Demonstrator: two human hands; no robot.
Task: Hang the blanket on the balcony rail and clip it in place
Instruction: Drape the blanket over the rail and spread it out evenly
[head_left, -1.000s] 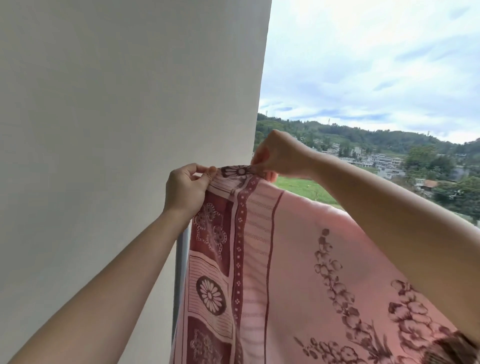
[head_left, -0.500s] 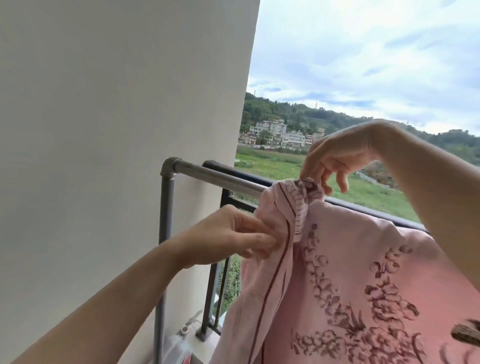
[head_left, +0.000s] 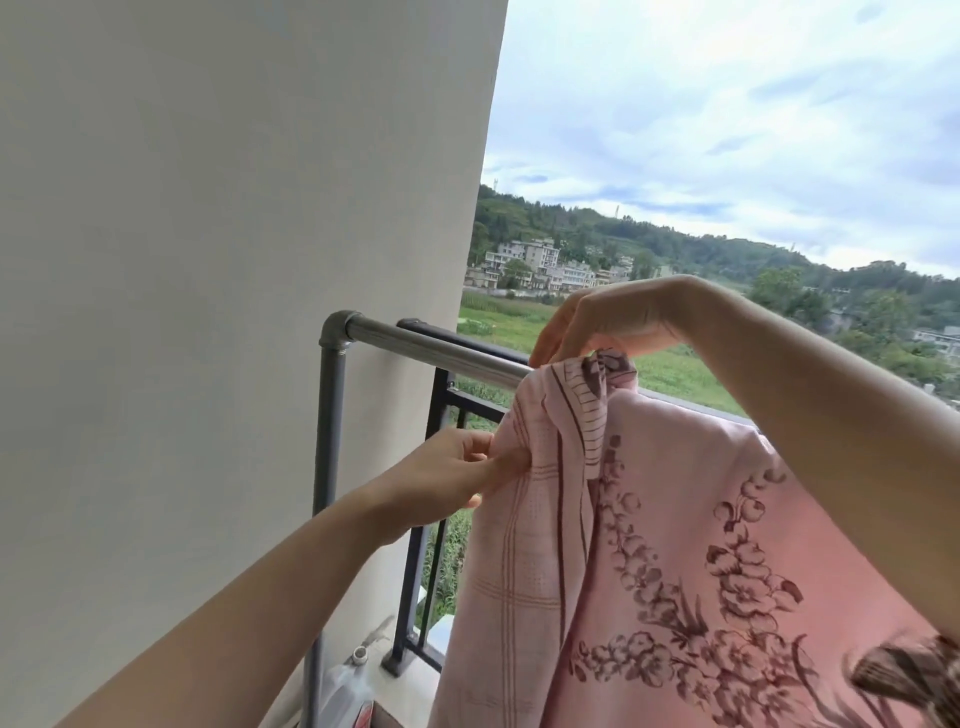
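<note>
**Blanket corner held at the rail, bare pipe lies to the left**

Head view: the grey metal rail (head_left: 431, 348) runs from its elbow beside the wall (head_left: 208, 260) toward the right and goes under the blanket (head_left: 675, 545). The right hand (head_left: 597, 322) is above the rail, and its fingers pinch the bunched top corner of the blanket just over the pipe. The left hand (head_left: 457, 483) is lower, below the rail, and grips the side edge of the cloth between thumb and fingers.

From both hands the uncovered part of the rail lies to the left, toward the wall. I judge that the corner must go that way, along the pipe, and the left hand is on that side.

The blanket is pink, with dark red flowers and a striped, checked border. It hangs in folds in front of the black railing (head_left: 447, 405). Its upper edge on the right seems to rest on the rail. I see 0 clips.
</note>
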